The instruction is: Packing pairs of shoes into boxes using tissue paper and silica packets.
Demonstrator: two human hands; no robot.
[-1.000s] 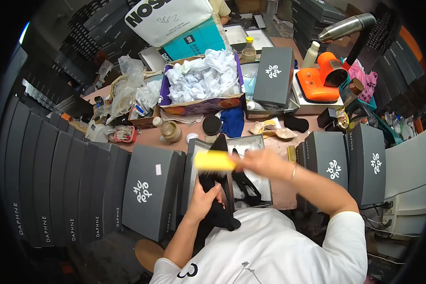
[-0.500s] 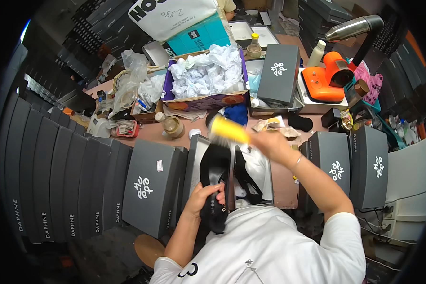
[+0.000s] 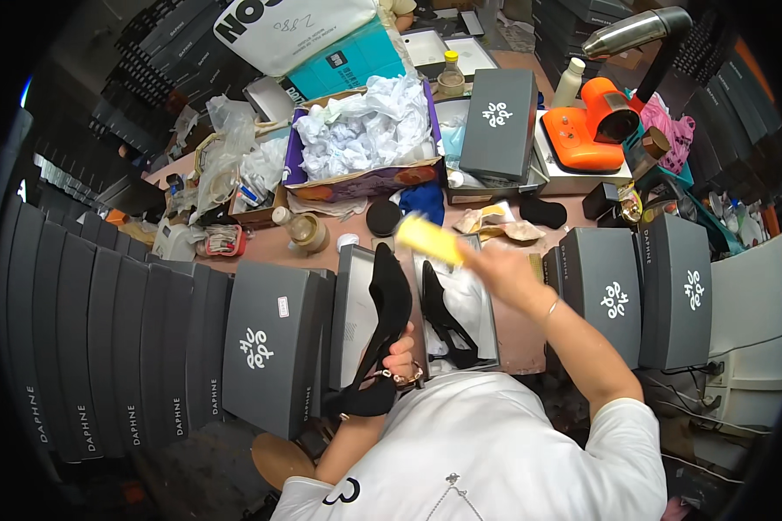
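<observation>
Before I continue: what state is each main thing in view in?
Black shoe: gripped by left hand
Yellow brush: held in right hand, blurred
Second shoe: lying in shoebox
Shoebox: open
Purple box: open, full of crumpled paper
Yellow-capped bottle: upright, capped
Orange device: power state unclear

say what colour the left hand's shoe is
The shoe is black; the head view shows it.

From the open shoebox (image 3: pixel 496 334), we find a bare strip of surface (image 3: pixel 522 343) at three o'clock, passable until the grey boxes (image 3: pixel 595 269) stop us; the right hand (image 3: pixel 504 267) overhangs it at two. The carton (image 3: pixel 365 184) and blue cloth (image 3: pixel 426 207) bar eleven, and the held black shoe (image 3: pixel 393 291) bars nine.
</observation>
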